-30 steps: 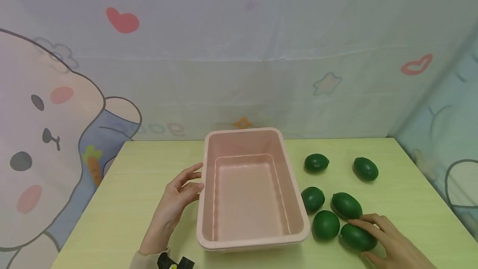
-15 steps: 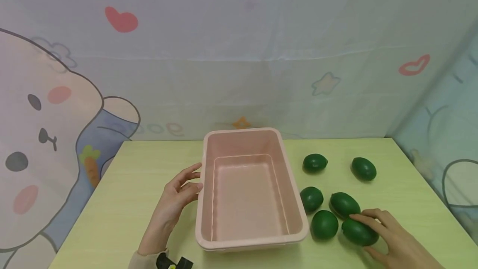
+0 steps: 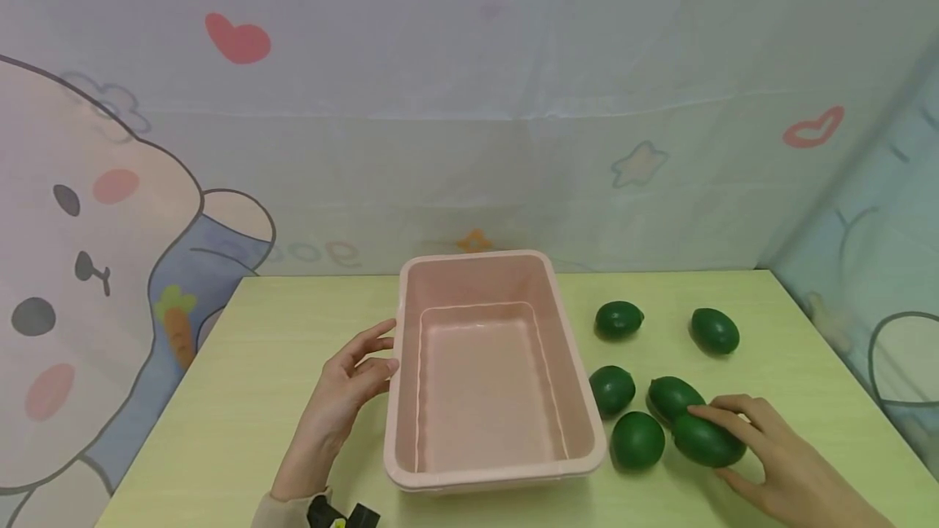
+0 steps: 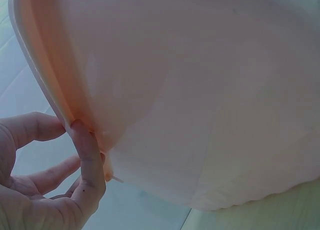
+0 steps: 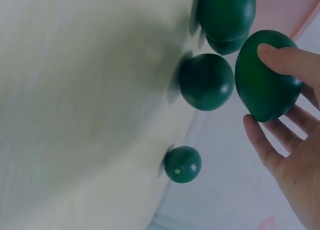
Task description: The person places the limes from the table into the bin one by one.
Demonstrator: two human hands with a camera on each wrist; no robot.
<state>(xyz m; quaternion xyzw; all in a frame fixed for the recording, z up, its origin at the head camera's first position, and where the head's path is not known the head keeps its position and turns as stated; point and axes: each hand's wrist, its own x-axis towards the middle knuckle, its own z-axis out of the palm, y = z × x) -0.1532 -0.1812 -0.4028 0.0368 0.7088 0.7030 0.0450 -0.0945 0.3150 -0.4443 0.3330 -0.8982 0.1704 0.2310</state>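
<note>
A pale pink plastic basin (image 3: 487, 398) sits mid-table. My left hand (image 3: 359, 369) is at its left side; in the left wrist view the thumb and a finger (image 4: 89, 150) pinch the basin's rim. On the right, my right hand (image 3: 770, 455) holds a dark green lime (image 3: 707, 440) between thumb and fingers. The right wrist view shows this held lime (image 5: 267, 77) off the table, thumb pressed on its side. In the head view it partly covers another lime (image 3: 673, 398) behind it. A rounder-looking lime (image 3: 637, 441) lies just left of it.
More limes lie right of the basin: one lime (image 3: 612, 391) near its wall, one lime (image 3: 619, 320) farther back, and one lime (image 3: 715, 331) at the back right. A printed cloth (image 3: 513, 104) hangs behind the pale yellow-green table (image 3: 279, 332).
My right hand has lifted the lime slightly off the table, drawing it up and a little to the right. The left hand and the basin have stayed in place.
</note>
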